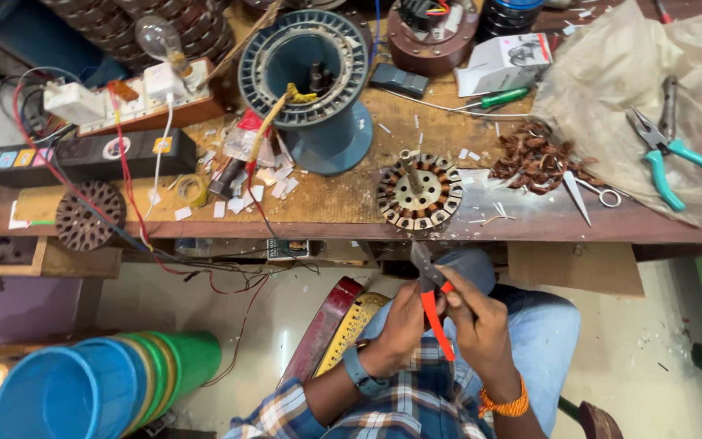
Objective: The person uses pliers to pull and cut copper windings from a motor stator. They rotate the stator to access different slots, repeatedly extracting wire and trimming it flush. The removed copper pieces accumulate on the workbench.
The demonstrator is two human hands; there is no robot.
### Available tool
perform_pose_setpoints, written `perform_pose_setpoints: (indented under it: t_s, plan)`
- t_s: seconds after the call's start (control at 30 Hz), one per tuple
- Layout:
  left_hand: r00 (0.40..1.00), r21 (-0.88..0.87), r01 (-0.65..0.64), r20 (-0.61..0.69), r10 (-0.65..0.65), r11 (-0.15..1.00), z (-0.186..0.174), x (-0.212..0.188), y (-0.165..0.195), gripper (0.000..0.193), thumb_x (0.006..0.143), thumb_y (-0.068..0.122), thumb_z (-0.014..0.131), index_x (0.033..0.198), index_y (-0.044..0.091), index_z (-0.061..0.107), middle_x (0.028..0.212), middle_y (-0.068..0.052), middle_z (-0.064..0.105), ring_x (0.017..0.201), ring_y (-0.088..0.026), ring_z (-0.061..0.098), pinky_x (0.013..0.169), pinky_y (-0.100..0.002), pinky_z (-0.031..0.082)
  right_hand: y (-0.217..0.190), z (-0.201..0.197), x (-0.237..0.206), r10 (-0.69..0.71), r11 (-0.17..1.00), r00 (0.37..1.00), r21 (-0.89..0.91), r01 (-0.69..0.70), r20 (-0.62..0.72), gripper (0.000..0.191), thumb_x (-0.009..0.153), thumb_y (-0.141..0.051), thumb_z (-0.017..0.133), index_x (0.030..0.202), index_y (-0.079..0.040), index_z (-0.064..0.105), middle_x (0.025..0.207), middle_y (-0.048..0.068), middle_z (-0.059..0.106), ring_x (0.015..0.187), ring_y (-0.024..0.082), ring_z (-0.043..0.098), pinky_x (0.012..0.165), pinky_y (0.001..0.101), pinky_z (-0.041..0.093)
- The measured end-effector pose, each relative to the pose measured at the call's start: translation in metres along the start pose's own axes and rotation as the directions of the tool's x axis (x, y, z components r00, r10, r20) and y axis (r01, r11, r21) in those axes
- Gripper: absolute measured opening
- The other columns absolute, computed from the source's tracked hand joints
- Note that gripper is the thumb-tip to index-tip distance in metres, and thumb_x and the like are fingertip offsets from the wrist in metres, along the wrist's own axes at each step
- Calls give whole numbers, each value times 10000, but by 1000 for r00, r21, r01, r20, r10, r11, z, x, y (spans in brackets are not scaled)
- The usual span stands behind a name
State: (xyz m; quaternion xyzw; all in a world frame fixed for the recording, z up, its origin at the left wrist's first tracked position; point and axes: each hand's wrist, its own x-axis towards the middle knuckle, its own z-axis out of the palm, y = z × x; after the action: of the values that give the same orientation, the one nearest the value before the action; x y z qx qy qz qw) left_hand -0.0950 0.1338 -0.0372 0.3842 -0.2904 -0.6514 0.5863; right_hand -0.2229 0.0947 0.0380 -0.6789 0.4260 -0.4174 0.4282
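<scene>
Colours at the brown wooden bench (pixel 343 199)

The pliers (pixel 434 305) in the hands have bright orange-red handles and grey metal tips; the shirt sleeves (pixel 400 406) are a blue, white and yellow check, with a blue-grey watch (pixel 357 372) and an orange bracelet (pixel 504 404). The trousers (pixel 546 333) are pale blue denim. On the bench, the round stator (pixel 419 193) shows copper-brown and cream segments around a silver core, the big spool (pixel 306 69) is dark teal, a second pair of pliers (pixel 676 158) has turquoise handles, and the screwdriver (pixel 504 97) is green. Buckets (pixel 107 386) on the floor are blue and green.
</scene>
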Motion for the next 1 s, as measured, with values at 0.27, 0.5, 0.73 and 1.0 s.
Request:
perform_pose_setpoints:
  t_s: [0.27, 0.5, 0.73, 1.0]
  plan:
    - [937, -374, 107, -272, -219, 921, 27, -8, 20, 530, 1004, 540, 355, 877, 83, 592, 775, -30, 618, 651, -142, 520, 612, -303, 441, -9, 11, 0, 79, 986, 993, -143, -91, -89, 341, 969, -85, 623, 1301, -78, 700, 880, 133, 777, 644, 116, 708, 595, 290, 555]
    - [941, -164, 192, -249, -229, 968, 2, -3, 35, 553, 1067, 594, 364, 765, 137, 438, 555, 77, 339, 420, -50, 273, 385, -235, 205, -5, 28, -10, 62, 997, 996, -39, -65, -70, 358, 979, -121, 614, 1328, -58, 664, 872, 118, 723, 694, 105, 611, 609, 290, 524]
    - [977, 753, -180, 60, 206, 633, -51, 5, 99, 468, 1088, 498, 463, 1219, 78, 621, 1043, -94, 613, 887, -200, 608, 781, -353, 509, 4, 9, -7, 251, 967, 968, -42, -250, 5, 376, 976, -163, 611, 1339, -95, 683, 606, -4, 498, 559, 51, 455, 493, 245, 418]
    - [860, 872, -431, 319, 399, 232, -45, 125, 172, 746, 929, 577, 649, 1529, 173, 467, 1668, -170, 368, 1549, -413, 307, 1253, -590, 239, 14, 2, 12, 314, 946, 949, -79, -315, -21, 363, 985, -202, 609, 1323, -103, 697, 599, 7, 496, 549, 68, 446, 495, 263, 406]
